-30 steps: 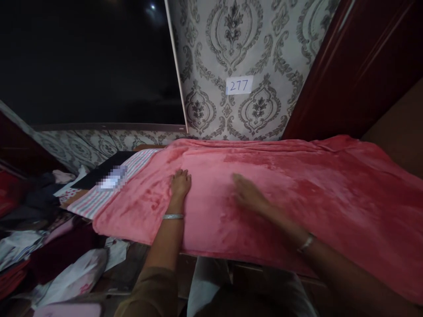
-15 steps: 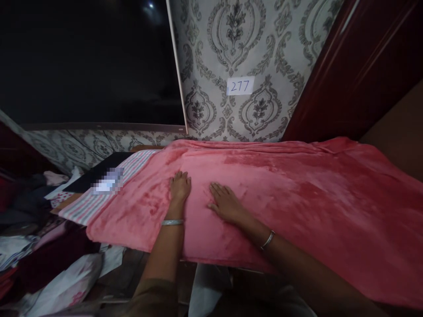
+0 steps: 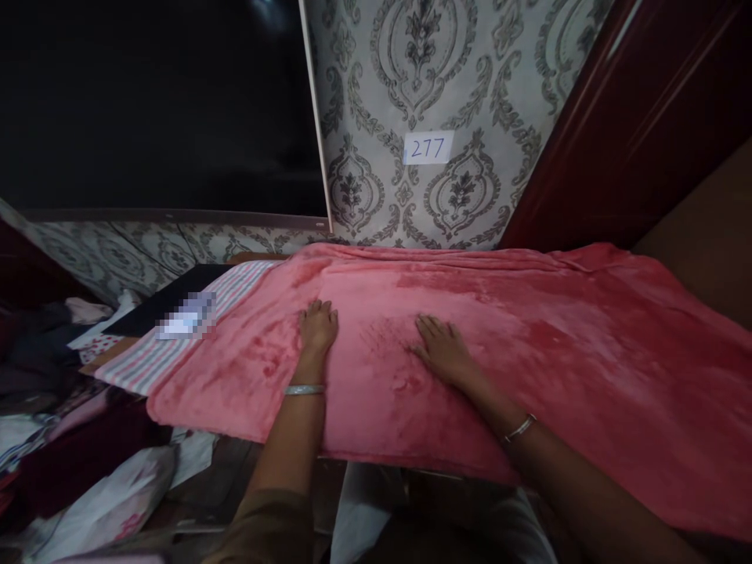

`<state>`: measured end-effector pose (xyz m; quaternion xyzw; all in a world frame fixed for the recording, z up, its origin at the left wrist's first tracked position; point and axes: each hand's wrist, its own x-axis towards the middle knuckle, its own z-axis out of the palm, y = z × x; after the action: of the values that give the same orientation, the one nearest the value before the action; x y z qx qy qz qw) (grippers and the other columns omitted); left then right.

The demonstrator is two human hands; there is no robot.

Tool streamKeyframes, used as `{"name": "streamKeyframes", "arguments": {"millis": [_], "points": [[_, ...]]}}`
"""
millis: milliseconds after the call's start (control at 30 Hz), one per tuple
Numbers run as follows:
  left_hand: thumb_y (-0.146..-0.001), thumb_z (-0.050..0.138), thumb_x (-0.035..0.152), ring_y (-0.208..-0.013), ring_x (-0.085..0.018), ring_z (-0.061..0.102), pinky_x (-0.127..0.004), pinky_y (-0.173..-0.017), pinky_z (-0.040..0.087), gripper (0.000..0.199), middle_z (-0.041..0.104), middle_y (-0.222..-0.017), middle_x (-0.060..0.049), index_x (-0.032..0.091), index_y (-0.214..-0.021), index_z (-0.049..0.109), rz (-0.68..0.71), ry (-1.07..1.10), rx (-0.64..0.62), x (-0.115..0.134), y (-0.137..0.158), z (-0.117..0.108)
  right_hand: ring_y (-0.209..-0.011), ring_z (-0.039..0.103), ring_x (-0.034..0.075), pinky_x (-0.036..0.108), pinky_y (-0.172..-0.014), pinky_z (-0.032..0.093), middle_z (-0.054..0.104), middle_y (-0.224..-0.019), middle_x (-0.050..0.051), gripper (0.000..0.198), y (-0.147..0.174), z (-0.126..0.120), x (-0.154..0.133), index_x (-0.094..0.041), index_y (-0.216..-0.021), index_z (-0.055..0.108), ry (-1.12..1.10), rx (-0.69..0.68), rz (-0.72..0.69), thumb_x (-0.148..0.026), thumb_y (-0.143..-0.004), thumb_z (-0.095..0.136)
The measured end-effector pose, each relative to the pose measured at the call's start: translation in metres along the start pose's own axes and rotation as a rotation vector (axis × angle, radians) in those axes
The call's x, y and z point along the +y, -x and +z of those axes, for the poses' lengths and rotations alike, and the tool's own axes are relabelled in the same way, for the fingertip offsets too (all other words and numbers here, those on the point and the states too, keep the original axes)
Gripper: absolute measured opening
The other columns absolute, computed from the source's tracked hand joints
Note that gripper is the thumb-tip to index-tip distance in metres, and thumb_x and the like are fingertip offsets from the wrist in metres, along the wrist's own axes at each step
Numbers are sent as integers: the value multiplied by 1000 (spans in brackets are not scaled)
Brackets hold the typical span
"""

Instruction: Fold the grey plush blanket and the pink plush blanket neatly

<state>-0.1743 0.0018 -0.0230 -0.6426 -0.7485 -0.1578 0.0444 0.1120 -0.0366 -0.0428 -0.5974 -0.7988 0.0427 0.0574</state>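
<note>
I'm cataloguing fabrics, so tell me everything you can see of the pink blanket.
The pink blanket looks like soft, short-piled plush, with lighter and darker patches. It lies spread mostly flat, folds bunched along its far edge near the patterned wall. Its left end borders a striped cloth; its right side runs out of view. The left hand and right hand rest on it, palms down. What supports it is mostly hidden.

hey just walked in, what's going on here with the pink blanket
Someone's left hand and right hand rest on a pink blanket, palms down and apart, neither one gripping it. The blanket lies spread out, creased along its far side. A striped cloth shows past its left end, and a paper marked 277 is on the patterned wall behind.
</note>
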Motion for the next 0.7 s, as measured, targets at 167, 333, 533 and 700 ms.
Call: {"name": "streamKeyframes", "arguments": {"millis": [167,333,533,700], "points": [[-99,40,27,-133,-29,54,-49,-112,38,44,61,-141,-16,17,-135,62,-9,3,10,2,-1,0,-155,17,33,58,-123,14,21,-167,19,72,1,-9,-27,-8,-159,31,-28,14,-5,-48,-100,35],[-99,39,26,-133,-29,54,-48,-112,39,45,60,-143,-17,15,-136,62,-1,-14,14,3,0,0,-156,18,26,49,-126,13,24,-167,14,73,-6,1,-86,-13,-161,27,-182,-13,-367,-52,-100,37],[-99,38,26,-134,-30,54,-49,-112,40,46,58,-144,-18,13,-136,61,10,-26,21,2,-1,0,-155,20,25,46,-126,12,25,-167,13,73,-18,10,-71,-13,-160,30,-164,-1,-306,-54,-101,37],[-99,37,28,-135,-29,53,-48,-112,39,47,58,-144,-17,15,-138,61,3,-24,14,0,-2,1,-155,21,26,46,-126,13,26,-166,14,73,-18,1,-26,-11,-160,32,-92,-4,-77,-53,-101,32]]}}
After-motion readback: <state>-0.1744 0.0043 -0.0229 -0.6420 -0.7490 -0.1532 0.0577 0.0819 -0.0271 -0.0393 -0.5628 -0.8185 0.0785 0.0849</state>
